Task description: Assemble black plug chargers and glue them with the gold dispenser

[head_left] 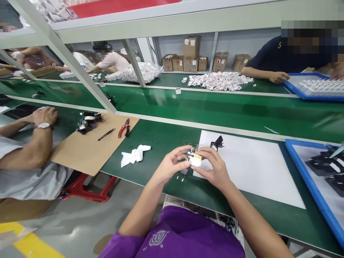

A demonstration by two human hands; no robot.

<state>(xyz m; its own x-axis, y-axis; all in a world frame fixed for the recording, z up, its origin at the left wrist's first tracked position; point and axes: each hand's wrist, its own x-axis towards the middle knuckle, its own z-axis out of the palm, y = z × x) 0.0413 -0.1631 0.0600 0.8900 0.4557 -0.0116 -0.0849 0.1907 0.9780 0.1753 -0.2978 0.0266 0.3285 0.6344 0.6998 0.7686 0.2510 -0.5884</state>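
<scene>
Between my two hands, above the green bench, is a small circuit board (194, 157) with crowded parts, one of them yellow, and a white piece at its lower side. My left hand (173, 163) pinches its left edge with thumb and fingers. From the right, my right hand (214, 166) grips the other edge. Below the board a grey plug piece (183, 174) with two metal pins shows, partly hidden by my hands. Just beyond my right hand, a black plug part (217, 142) rests at the edge of a white sheet (249, 165).
Left of my hands lies a crumpled white cloth (135, 155). Pliers (124, 128) and tweezers (106, 134) rest on a cardboard sheet (94, 150) beside a co-worker's arm (40, 136). A blue-rimmed tray (303, 175) with black parts stands at right. A green conveyor belt (193, 107) runs beyond.
</scene>
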